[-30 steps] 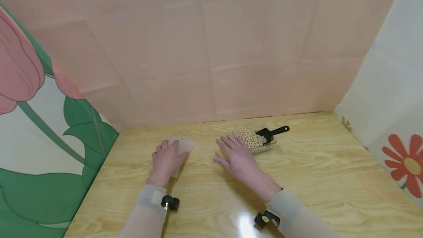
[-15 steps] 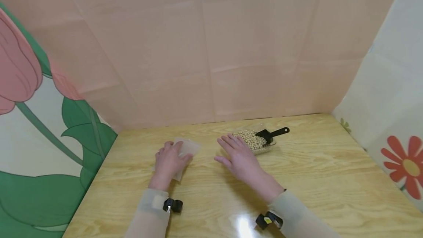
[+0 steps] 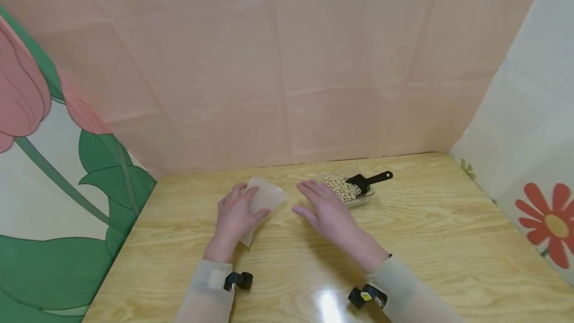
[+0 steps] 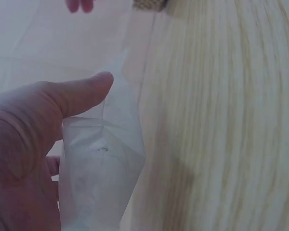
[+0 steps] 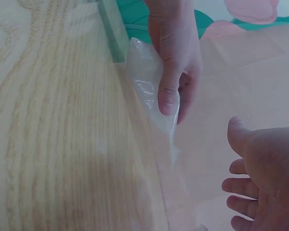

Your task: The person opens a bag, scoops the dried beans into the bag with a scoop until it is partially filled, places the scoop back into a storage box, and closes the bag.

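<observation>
A translucent plastic bag (image 3: 267, 195) hangs between the thumb and fingers of my left hand (image 3: 234, 216), left of the middle. In the left wrist view the thumb lies over the creased bag (image 4: 98, 173), and the other fingers are mostly hidden behind it. Seen from the right wrist, the bag (image 5: 143, 86) is tilted and close over the table. My right hand (image 3: 331, 216) holds nothing; its fingers are spread and relaxed, pointing toward the bag. Just behind it, partly covered by its fingers, is a clear container (image 3: 358, 204) of pale round beans (image 3: 342, 187).
A black scoop (image 3: 380, 177) is stuck in the beans, its handle pointing right over the rim. The wooden table (image 3: 439, 228) ends at a pink backdrop (image 3: 287, 88). Flower-patterned panels (image 3: 549, 218) stand along both sides.
My left hand has moved right and a little up with the bag, nearer my right hand, and more of the bag shows. My right hand has barely moved.
</observation>
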Demonstrator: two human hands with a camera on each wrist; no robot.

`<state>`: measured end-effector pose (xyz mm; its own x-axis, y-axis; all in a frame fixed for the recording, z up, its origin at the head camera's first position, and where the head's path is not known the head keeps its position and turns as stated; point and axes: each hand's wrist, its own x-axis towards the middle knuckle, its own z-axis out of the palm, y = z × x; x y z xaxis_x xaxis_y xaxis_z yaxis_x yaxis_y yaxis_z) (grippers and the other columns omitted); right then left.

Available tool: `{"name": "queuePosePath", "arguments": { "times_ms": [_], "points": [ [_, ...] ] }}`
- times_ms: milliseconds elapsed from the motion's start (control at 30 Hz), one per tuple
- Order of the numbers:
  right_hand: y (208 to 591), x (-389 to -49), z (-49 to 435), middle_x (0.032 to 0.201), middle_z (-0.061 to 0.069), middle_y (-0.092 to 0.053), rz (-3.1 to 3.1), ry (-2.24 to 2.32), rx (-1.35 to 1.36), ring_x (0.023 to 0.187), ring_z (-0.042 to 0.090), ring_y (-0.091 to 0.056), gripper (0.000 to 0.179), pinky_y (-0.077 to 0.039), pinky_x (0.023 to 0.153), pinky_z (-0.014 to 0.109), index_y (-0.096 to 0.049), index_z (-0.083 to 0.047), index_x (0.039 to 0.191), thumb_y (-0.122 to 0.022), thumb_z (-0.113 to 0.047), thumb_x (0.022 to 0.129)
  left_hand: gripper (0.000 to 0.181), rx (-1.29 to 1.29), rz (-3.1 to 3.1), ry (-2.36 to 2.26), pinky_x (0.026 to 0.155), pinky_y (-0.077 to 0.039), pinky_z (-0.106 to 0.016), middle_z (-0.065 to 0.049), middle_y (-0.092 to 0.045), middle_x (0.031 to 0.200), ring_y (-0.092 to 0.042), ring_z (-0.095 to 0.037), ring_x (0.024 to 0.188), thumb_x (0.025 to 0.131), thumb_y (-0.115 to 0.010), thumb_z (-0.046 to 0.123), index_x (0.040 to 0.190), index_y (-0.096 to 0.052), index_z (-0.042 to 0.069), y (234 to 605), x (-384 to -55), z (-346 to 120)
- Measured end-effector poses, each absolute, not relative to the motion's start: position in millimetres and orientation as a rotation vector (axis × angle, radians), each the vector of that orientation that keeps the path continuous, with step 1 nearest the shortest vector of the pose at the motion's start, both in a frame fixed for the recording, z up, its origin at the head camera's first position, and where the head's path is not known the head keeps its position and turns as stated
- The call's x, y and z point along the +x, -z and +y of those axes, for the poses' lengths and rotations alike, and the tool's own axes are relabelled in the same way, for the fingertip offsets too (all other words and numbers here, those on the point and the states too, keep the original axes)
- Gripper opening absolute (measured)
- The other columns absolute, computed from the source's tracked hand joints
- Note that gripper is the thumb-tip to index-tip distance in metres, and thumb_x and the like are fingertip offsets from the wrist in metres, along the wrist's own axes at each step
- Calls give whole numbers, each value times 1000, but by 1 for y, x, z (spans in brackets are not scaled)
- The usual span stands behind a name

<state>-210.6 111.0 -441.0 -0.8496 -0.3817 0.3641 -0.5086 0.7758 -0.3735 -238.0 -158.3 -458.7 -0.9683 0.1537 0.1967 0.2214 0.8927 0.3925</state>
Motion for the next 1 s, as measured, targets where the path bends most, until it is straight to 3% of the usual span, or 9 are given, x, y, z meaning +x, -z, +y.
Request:
{"name": "queuePosePath", "arguments": {
  "times_ms": [500,800,1000],
  "points": [
    [431,-217,114,161,15,-57,-2775,-989,562,151,43,-50,62,-37,122,64,-55,-11,162,-65,-46,111,78,-573,-2755,680,123,-29,-68,-29,-50,161,-49,-52,144,92,-91,40,157,-60,11,445,-233,-157],
    [430,-226,120,144,9,-71,-2756,-1292,488,131,35,-67,52,-54,108,58,-60,-12,158,-61,-41,114,79,-689,-2702,789,122,-33,-67,-22,-52,161,-45,-49,147,90,-94,36,158,-60,16,441,-230,-156],
    [426,-228,124,147,12,-70,-2734,-1400,455,130,36,-68,51,-55,107,59,-63,-11,156,-57,-43,116,79,-771,-2697,863,128,-20,-66,-19,-47,166,-39,-45,154,91,-94,30,161,-58,17,436,-230,-156]
  ]
}}
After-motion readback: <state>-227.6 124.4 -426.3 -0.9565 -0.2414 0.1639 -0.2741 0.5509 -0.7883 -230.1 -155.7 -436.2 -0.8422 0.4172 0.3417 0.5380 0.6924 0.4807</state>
